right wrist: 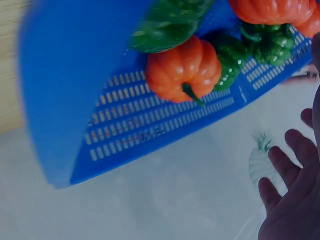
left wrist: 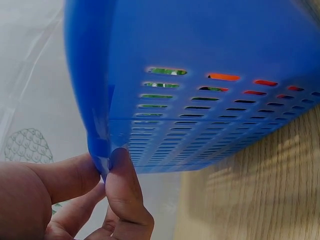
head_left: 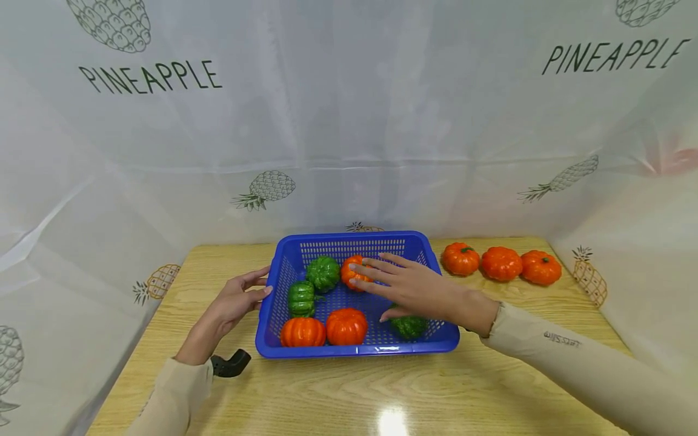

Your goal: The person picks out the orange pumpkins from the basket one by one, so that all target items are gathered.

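A blue plastic basket [head_left: 360, 350] with slotted walls stands on the table, holding small orange and green pumpkins. At its left side my left hand [head_left: 235, 303] pinches the rim [left wrist: 100, 120] between thumb and fingers. Over the basket's right half is my right hand [head_left: 409, 286], fingers spread and extended, gripping nothing. Beyond its fingertips lies an orange pumpkin [head_left: 350, 274]; below the palm, a green pumpkin [head_left: 410, 328] is partly hidden. Two green pumpkins [head_left: 323, 274] sit at the left inside, and two orange pumpkins [head_left: 346, 327] along the front wall.
Three orange pumpkins [head_left: 501, 264] lie in a row on the wooden table [head_left: 349, 387], right of the basket. A pale curtain [head_left: 349, 121] printed with pineapples hangs behind and at both sides. A black device [head_left: 231, 363] is attached at the left wrist.
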The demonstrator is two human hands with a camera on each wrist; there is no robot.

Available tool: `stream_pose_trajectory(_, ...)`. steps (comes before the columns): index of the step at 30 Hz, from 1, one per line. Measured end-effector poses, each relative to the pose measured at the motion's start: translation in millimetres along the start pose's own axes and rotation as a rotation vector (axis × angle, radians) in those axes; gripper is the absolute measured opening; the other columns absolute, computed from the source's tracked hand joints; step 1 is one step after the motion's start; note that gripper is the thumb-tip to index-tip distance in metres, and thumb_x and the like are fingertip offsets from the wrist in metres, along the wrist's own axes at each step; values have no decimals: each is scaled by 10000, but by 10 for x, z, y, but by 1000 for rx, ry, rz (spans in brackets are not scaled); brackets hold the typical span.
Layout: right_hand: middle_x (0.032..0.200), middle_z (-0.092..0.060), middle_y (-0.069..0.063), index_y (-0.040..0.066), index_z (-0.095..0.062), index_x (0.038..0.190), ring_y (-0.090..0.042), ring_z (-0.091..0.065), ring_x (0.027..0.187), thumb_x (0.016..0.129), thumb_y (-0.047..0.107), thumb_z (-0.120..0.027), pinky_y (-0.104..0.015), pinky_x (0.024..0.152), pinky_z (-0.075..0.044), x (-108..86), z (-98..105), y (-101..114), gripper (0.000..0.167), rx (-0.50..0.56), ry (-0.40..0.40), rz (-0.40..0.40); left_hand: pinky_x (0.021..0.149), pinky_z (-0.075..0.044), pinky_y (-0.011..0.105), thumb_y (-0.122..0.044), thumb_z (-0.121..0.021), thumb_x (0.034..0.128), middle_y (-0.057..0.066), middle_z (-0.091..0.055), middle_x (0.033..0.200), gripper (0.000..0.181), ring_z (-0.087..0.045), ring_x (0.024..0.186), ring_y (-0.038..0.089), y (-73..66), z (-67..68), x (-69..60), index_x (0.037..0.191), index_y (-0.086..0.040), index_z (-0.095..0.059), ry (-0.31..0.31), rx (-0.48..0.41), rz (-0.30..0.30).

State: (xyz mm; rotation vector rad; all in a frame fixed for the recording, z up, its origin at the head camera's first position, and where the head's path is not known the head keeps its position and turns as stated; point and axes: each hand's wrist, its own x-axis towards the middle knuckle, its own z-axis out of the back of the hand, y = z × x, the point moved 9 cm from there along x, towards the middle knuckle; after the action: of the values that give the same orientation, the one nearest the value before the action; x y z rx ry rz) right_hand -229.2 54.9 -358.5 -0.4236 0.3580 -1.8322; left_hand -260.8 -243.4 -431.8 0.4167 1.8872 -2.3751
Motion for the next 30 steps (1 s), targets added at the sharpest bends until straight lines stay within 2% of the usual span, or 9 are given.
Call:
stream_pose_trajectory(7, 1696, -381, -44, 206, -436, 1630, -229, -445, 1509, 937, 683, -659, -430, 1244, -358, 196, -65, 227, 870, -69, 43, 122, 814, -614, 255, -24, -575, 1077, 339, -421, 1515, 629, -690, 889, 98, 16, -14, -4, 1645, 18, -308, -5, -17, 3)
stream_pose_trajectory(14, 1726, -322, -9, 232, -390, 1655, -210, -384, 1545, 963, 695, -597, -416, 1254, -339, 325, -159, 419, 858, -33, 137, 207, 820, -613, 252, -24, -577, 1075, 335, -423, 1514, 626, -690, 892, 103, 4, -19, -4, 1644, 12, -319, -9, -18, 3)
stream_pose_trajectory(21, 1724, -322, 43, 295, -359, 1667, -165, -401, 1529, 983, 672, -593, -364, 1246, -340, 410, -262, 548, 815, -80, 195, 277, 840, -614, 268, -19, -570, 1077, 335, -423, 1517, 623, -689, 902, 102, 1, -21, -3, 1645, 10, -316, -5, -17, 3)
stream_pose_trajectory(30, 1680, -396, 101, 360, -392, 1645, -129, -469, 1471, 952, 593, -710, -313, 1207, -379, 463, -275, 654, 798, -81, 182, 314, 846, -618, 276, -24, -572, 1076, 336, -428, 1513, 624, -692, 896, 108, 0, -16, -5, 1646, 8, -317, -8, -12, 4)
